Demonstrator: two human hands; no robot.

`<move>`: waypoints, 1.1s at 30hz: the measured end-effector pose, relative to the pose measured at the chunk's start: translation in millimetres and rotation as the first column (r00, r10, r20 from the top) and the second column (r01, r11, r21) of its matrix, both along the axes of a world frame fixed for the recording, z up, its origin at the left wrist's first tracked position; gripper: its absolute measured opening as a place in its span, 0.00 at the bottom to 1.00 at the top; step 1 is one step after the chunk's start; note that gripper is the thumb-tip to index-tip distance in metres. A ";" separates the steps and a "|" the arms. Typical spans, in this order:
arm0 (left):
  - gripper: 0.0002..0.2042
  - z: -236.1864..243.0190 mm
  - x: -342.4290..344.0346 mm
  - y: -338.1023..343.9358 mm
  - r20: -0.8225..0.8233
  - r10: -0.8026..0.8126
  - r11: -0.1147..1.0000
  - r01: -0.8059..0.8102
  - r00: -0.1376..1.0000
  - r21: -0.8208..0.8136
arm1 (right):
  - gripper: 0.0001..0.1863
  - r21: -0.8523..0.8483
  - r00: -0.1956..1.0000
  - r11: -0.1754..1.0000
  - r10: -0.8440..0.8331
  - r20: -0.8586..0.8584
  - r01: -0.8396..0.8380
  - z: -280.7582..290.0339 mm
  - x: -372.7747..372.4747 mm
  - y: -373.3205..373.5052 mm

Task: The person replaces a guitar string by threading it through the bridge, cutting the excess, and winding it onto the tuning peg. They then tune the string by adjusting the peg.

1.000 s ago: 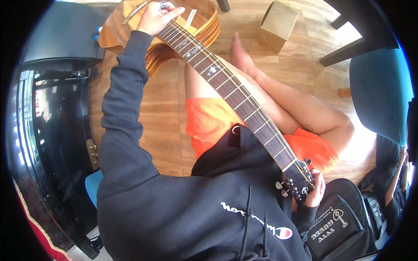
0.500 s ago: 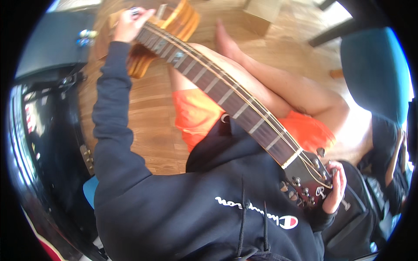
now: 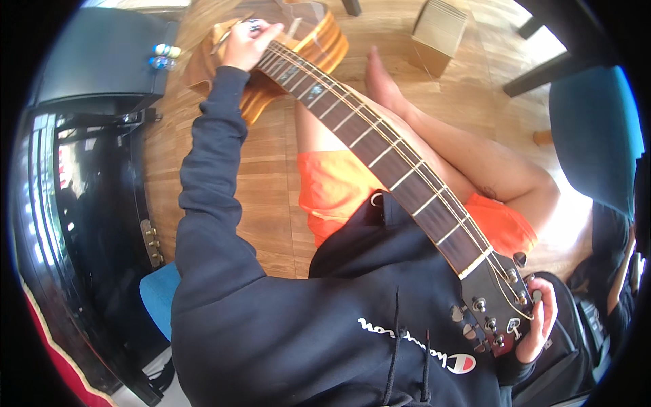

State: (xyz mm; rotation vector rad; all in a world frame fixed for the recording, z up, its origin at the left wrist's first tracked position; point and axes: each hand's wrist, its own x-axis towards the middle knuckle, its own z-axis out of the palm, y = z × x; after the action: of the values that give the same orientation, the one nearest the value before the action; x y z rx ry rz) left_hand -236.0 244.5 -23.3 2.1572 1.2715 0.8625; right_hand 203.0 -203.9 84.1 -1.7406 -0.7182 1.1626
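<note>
An acoustic guitar lies slantwise across my lap, its wooden body (image 3: 332,44) at the far left and its dark neck (image 3: 383,159) running to the headstock (image 3: 485,298) at the near right. A few strings run along the far side of the fretboard; the near half looks bare. My left hand (image 3: 245,44) is closed over the body end of the neck, with a small dark and pale thing at its fingers that I cannot make out. At the headstock, my right hand (image 3: 540,319) has its fingers closed on a tuning peg (image 3: 537,296) on the far side.
A cardboard box (image 3: 437,37) stands on the wooden floor beyond my bare foot. Right of my legs is a blue chair (image 3: 590,129). Glossy black furniture (image 3: 95,203) fills the left, with another headstock (image 3: 150,241) beside it. A black bag (image 3: 559,366) lies at the lower right.
The view has shifted, so everything sits further right and lower. Both hands keep their places on the guitar; no clear finger movement shows.
</note>
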 end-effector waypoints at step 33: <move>0.32 122.5 180.1 -215.9 -0.205 -0.852 0.483 0.874 0.481 0.044 | 0.22 0.092 0.853 0.996 0.065 -0.517 -0.020 -0.6 22.8 6.9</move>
State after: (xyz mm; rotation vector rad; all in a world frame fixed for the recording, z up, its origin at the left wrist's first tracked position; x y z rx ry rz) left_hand -56.0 28.6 99.2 2.5628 -0.0049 0.3219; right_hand 225.7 -197.0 83.5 -1.2535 -0.4613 1.5279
